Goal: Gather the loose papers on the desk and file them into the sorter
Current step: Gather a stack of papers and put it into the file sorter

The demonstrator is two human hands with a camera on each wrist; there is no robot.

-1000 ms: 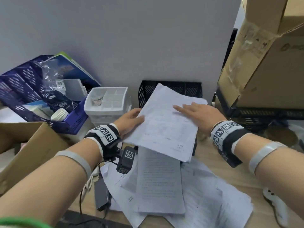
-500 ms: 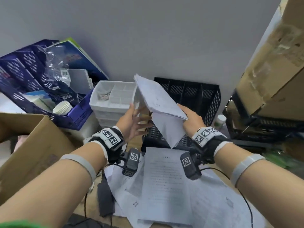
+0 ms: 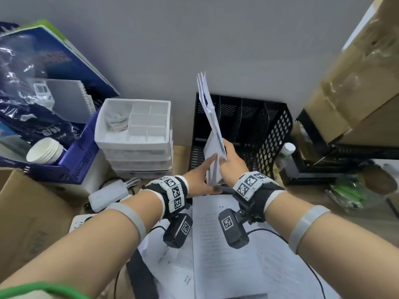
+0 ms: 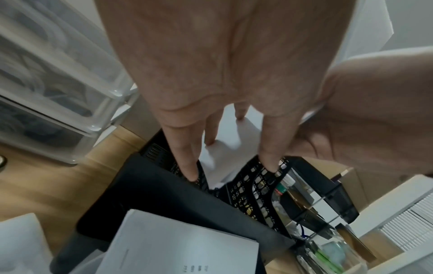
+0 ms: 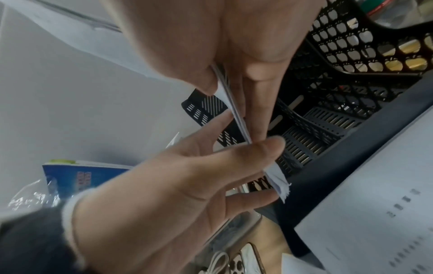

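A stack of white papers (image 3: pixel 210 117) stands upright on its edge over the left slot of the black mesh sorter (image 3: pixel 259 126). My right hand (image 3: pixel 224 152) pinches the stack's lower part between thumb and fingers (image 5: pixel 236 103). My left hand (image 3: pixel 205 171) lies with straight fingers (image 4: pixel 185 157) against the stack's left face (image 4: pixel 225 153), near its bottom corner (image 5: pixel 277 181). The sorter's dividers (image 5: pixel 328 118) show empty slots. More loose papers (image 3: pixel 226 255) lie spread on the desk below my wrists.
A white drawer organiser (image 3: pixel 133 130) stands left of the sorter, with a blue basket (image 3: pixel 71 167) beyond it. Cardboard boxes sit at the right (image 3: pixel 356 83) and at the near left (image 3: pixel 32 212). A white-capped bottle (image 3: pixel 288 148) stands by the sorter's right wall. A power strip (image 3: pixel 108 195) and cables lie at the left.
The stack went from lying flat over the sorter to standing upright on edge. Both hands came together at its lower end, with the right hand now pinching it.
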